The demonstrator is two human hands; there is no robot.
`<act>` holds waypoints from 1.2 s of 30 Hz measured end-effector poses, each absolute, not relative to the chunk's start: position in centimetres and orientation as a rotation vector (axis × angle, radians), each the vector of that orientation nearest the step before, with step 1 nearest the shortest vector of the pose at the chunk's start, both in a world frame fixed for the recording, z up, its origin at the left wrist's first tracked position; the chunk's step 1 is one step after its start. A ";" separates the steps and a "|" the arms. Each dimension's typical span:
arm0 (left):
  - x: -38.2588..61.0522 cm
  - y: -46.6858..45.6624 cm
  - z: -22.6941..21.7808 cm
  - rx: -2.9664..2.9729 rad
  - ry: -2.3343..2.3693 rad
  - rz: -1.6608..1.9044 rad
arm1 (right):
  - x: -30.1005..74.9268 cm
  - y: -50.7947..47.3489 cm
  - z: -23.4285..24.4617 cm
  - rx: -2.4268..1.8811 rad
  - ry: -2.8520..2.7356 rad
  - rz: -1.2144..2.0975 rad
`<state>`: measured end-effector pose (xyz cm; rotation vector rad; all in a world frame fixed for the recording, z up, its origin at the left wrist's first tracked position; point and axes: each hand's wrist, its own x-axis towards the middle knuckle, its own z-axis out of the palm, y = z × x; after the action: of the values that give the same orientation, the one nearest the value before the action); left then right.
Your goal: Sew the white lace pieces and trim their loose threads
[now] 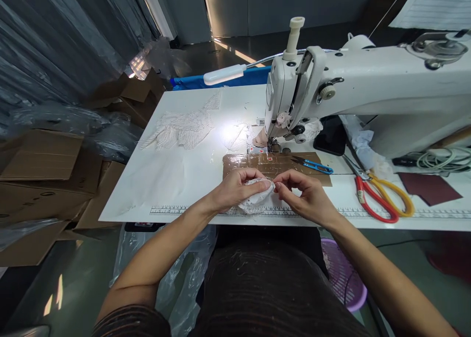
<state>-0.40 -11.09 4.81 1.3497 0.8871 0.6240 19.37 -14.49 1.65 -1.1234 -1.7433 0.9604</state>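
Note:
A gathered piece of white lace fabric [253, 200] is bunched up over the table's front edge. My left hand [240, 186] is closed around it, with the thumb pressed on top. At the fabric's right end, my right hand [302, 194] pinches its edge between thumb and fingertips. Both hands are in front of the sewing machine [281, 89], just nearer to me than its needle area. Brown tape [235, 161] covers the table there. Blue thread snips [312, 164] lie on it beyond my right hand.
More white lace pieces [184, 128] lie on the left of the white table [200, 168]. To the right are scissors [382, 194] with red and yellow handles, a black phone [330, 137] and a maroon scrap [429, 188]. Cardboard boxes [47, 180] stand left; a purple basket [344, 278] sits below.

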 end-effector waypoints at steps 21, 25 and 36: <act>-0.3 -11.5 4.3 1.322 0.915 0.605 | 17.8 -15.4 0.9 -1.287 -1.602 0.473; -0.7 -11.7 4.3 1.236 0.932 0.631 | 18.9 -15.4 0.5 -1.320 -1.483 0.632; -0.3 -11.6 4.4 1.371 0.951 0.603 | 18.2 -15.1 2.0 -1.132 -1.714 0.802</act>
<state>-0.34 -11.62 4.36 1.3712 0.9515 0.6029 18.16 -15.07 1.98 -1.1321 -1.7135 0.8019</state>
